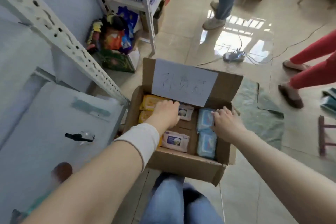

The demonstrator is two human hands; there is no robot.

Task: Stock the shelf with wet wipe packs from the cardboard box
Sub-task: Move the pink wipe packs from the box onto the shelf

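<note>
Head view: an open cardboard box stands on the tiled floor, just beside the white metal shelf. Its far flap is raised and bears a handwritten paper sheet.

Inside the box, yellow packs lie along the left wall. One pink pack lies mid-box toward the far wall, and another pink pack lies against the near wall. A far blue pack and a near blue pack line the right wall.

The left hand reaches in over the yellow packs and the far pink pack. Its fingers are bent downward, and I cannot tell whether they grasp anything. The right hand is released, its fingers stretched out and touching the far blue pack.

Two other people's legs stand on the floor beyond the box.
</note>
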